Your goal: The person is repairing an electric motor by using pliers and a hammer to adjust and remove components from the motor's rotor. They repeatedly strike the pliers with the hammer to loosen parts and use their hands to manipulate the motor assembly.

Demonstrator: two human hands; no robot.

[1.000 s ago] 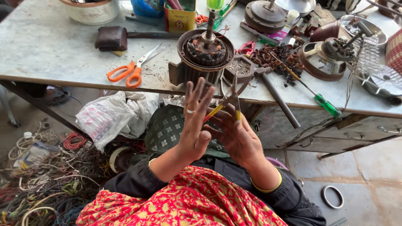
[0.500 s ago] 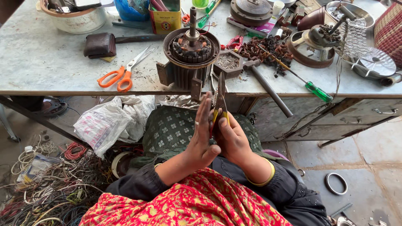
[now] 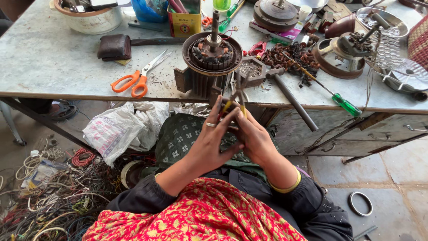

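**2 hands closed around yellow-handled pliers below the table edge**

The left hand (image 3: 209, 145) presses its palm and spread fingers against the right hand (image 3: 254, 140); between them they clasp the pliers (image 3: 236, 100), whose yellow grips poke up at 12 o'clock from the fingers. How tightly each hand is closed on them I cannot tell. The pliers look stiff, light and steel-hard, probably best held by the coated grips, not the slick metal nose. From the hands, orange scissors (image 3: 133, 80) lie at 10 o'clock on the table (image 3: 53, 67), the fan motor (image 3: 211, 56) stands at 12 o'clock just beyond the plier tips, and a green-handled screwdriver (image 3: 332, 93) lies at 2 o'clock.
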